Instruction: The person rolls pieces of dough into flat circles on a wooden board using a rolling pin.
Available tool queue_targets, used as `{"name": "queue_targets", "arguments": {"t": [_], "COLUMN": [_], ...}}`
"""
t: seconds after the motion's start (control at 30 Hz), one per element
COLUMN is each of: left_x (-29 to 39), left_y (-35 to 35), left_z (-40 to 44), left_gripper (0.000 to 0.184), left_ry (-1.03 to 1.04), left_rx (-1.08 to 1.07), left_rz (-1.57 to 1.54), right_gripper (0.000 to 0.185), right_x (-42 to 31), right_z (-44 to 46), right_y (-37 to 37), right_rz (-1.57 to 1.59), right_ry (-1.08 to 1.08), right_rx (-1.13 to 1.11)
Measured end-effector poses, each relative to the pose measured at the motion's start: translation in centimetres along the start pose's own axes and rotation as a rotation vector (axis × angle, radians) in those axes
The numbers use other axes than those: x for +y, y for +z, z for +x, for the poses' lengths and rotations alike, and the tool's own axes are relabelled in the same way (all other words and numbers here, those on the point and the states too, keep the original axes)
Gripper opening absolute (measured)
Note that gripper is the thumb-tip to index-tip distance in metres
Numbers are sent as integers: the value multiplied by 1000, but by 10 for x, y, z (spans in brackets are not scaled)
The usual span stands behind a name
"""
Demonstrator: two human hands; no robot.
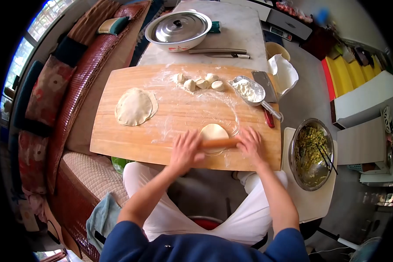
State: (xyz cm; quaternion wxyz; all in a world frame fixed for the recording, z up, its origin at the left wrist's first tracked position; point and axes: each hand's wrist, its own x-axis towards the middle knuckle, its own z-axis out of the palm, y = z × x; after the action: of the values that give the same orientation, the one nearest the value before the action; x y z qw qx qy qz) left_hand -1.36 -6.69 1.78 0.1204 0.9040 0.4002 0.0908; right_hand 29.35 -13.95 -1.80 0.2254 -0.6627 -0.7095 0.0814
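A wooden rolling pin (220,143) lies across a round, flattened piece of dough (214,131) near the front edge of the wooden board (105,126). My left hand (187,149) is closed over the pin's left end, and my right hand (249,143) is on its right end. Both hands are beside the dough, which shows above and below the pin. Several small dough pieces (189,85) sit at the back of the board. Flattened rounds are stacked (134,107) at its left.
A metal scoop of flour (247,91) and a cleaver (263,84) lie at the board's right. Beyond stand a lidded pot (178,29) and a knife (228,55). A steel bowl of chopped filling (311,153) with chopsticks is on the right.
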Motion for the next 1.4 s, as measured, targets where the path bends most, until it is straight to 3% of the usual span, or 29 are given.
{"name": "queue_targets", "arguments": {"t": [0.07, 0.13, 0.23, 0.33, 0.53, 0.63, 0.8, 0.9, 0.93, 1.0, 1.07, 1.17, 1.27, 1.3, 1.4], "left_x": [12, -12, -43, -44, 13, -21, -55, -29, -21, 11, 13, -8, -28, -29, -17], "left_y": [2, 17, 13, 5, 0, 16, 7, 2, 12, -3, -1, 12, 12, 15, 23], "left_z": [-39, -26, 42, 73, -43, -8, 88, 51, 19, -37, -53, -18, 34, 44, 64], "left_gripper": [89, 83, 75, 66, 81, 77, 69, 67, 71, 79, 78, 70, 59, 57, 52], "left_ry": [50, 37, -184, -241, 29, -84, -313, -195, -49, 66, 49, -97, -354, -404, -465], "left_rx": [-30, 39, 174, 172, -15, 89, 250, 99, 134, -26, -94, 124, 590, 529, 316], "left_rz": [-82, -6, -29, -36, -112, -13, -65, -145, -93, -120, -124, -95, -485, -530, -567], "right_gripper": [31, 33, 30, 31, 38, 39, 37, 38, 39, 41, 44, 42, 37, 35, 37], "right_x": [-9, -24, -11, 3, -3, -22, 3, 17, 16, -7, -22, -28, -14, -9, 0], "right_z": [-7, 7, 59, 66, -6, 23, 72, 42, 24, -7, -19, 0, 5, 4, 6], "right_y": [-13, -16, -2, 3, -9, -10, 18, 10, 9, -8, -19, -32, -30, -25, -19], "right_rz": [-7, -37, -57, -43, -37, -77, -40, -39, -41, -66, -51, -14, 111, 178, 187], "right_ry": [-30, -46, -38, 24, -55, -111, 18, -7, -22, -74, -87, -121, 55, 96, 407], "right_rx": [-3, 12, 24, 13, -31, 17, 58, 41, 32, 14, -49, -138, 33, 224, 300]}}
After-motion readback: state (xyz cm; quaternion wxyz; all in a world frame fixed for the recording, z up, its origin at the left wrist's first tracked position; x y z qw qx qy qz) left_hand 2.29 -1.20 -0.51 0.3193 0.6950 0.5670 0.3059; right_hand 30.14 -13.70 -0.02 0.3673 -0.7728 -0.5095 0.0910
